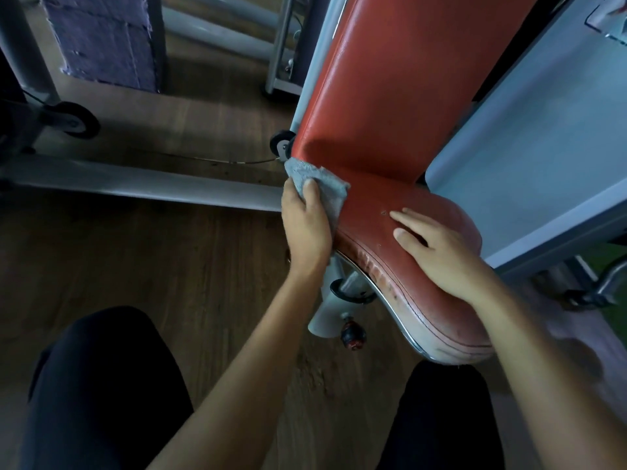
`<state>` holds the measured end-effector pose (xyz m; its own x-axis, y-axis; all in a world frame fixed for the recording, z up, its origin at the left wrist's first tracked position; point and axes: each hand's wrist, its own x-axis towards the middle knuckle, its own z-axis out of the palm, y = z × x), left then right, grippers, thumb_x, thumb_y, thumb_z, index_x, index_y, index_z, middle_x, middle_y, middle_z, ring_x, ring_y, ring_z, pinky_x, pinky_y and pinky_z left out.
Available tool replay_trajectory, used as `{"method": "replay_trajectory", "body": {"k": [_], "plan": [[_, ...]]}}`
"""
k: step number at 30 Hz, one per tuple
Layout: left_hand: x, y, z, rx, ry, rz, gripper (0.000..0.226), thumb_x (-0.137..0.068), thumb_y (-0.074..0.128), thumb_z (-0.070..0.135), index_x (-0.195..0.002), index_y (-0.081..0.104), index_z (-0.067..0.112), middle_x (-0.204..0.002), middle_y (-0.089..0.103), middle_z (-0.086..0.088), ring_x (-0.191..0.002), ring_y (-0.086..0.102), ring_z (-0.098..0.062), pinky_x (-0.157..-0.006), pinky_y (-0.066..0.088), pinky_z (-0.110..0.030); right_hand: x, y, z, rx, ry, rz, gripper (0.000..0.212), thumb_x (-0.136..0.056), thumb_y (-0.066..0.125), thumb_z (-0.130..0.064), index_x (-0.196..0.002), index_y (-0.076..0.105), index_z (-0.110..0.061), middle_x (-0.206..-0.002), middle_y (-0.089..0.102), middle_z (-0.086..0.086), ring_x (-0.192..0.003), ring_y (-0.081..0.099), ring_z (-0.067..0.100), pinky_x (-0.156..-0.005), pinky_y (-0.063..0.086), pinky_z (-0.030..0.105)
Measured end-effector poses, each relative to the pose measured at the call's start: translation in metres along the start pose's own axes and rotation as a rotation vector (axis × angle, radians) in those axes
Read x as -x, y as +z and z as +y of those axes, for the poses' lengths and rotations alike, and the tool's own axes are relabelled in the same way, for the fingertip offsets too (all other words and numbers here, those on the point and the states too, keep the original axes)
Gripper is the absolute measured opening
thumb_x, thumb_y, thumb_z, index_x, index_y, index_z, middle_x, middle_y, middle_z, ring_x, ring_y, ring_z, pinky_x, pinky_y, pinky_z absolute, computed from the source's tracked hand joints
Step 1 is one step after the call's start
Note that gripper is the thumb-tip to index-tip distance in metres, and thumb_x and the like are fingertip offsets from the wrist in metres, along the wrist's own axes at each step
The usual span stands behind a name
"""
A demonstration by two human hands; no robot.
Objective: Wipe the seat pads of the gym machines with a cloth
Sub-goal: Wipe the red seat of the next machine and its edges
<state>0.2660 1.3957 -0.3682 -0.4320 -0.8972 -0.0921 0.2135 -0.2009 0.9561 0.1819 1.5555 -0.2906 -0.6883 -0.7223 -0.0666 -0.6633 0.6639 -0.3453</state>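
left hand (305,228) grips a grey cloth (330,189) at the red vinyl seat pad (369,212) rim, right hand (437,252) spread flat; that close to the edge, it might slip off

Carrier: red seat pad (390,232), worn pale along its near seam. On it: grey cloth (325,184) at the pad's far-left edge, gripped there by the left hand (305,228); right hand (441,256) flat on the pad's middle, fingers straight. Below the pad: wood-plank floor (190,266); grey frame beam (135,184) lies on it, left of the pad.
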Motion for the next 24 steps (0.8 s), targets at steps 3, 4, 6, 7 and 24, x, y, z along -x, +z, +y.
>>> {"method": "replay_trajectory", "body": {"k": [3,4,6,7,24], "plan": [[0.04,0.013,-0.006,-0.033,0.087,0.093,0.052,-0.104,0.037,0.035,-0.152,0.028,0.018,-0.156,0.034,-0.005,-0.145,0.029,-0.017,-0.12,0.025,-0.042,0.025,-0.003,0.011,-0.052,-0.003,0.029,0.043,-0.1,0.045,-0.046,-0.142,0.048,-0.041,-0.154,0.036,-0.021,-0.142,0.028,-0.002,-0.113,0.02,0.023],[0.051,0.019,-0.008,-0.05,0.068,0.111,0.057,-0.106,0.035,0.032,-0.156,0.015,0.015,-0.163,0.017,-0.004,-0.15,0.013,-0.014,-0.124,0.013,-0.036,0.03,-0.002,0.014,-0.067,-0.006,0.042,0.042,-0.1,0.044,-0.046,-0.142,0.048,-0.041,-0.153,0.036,-0.023,-0.142,0.028,-0.004,-0.112,0.019,0.022],[0.076,0.032,-0.009,-0.069,0.047,0.114,0.064,-0.107,0.032,0.03,-0.157,-0.004,0.014,-0.165,-0.008,0.001,-0.15,-0.009,-0.003,-0.121,-0.003,-0.02,0.032,0.002,0.017,-0.074,-0.012,0.076,0.041,-0.101,0.043,-0.044,-0.142,0.049,-0.04,-0.153,0.037,-0.021,-0.142,0.029,-0.003,-0.111,0.019,0.021],[0.087,0.037,-0.011,-0.076,0.055,0.098,0.066,-0.107,0.031,0.032,-0.156,-0.011,0.016,-0.164,-0.017,0.004,-0.147,-0.016,0.001,-0.118,-0.006,-0.015,0.03,0.004,0.017,-0.074,-0.017,0.093,0.041,-0.102,0.043,-0.042,-0.142,0.051,-0.038,-0.153,0.039,-0.018,-0.142,0.03,-0.002,-0.112,0.02,0.021],[0.146,0.051,0.007,-0.025,-0.132,-0.062,0.064,-0.107,0.032,0.029,-0.155,-0.011,0.026,-0.161,-0.021,0.016,-0.142,-0.018,0.01,-0.117,-0.006,-0.016,0.001,-0.005,0.035,-0.218,-0.134,-0.059,0.034,-0.1,0.047,-0.037,-0.132,0.049,-0.049,-0.152,0.04,-0.017,-0.141,0.031,-0.004,-0.121,0.019,0.028]]}}
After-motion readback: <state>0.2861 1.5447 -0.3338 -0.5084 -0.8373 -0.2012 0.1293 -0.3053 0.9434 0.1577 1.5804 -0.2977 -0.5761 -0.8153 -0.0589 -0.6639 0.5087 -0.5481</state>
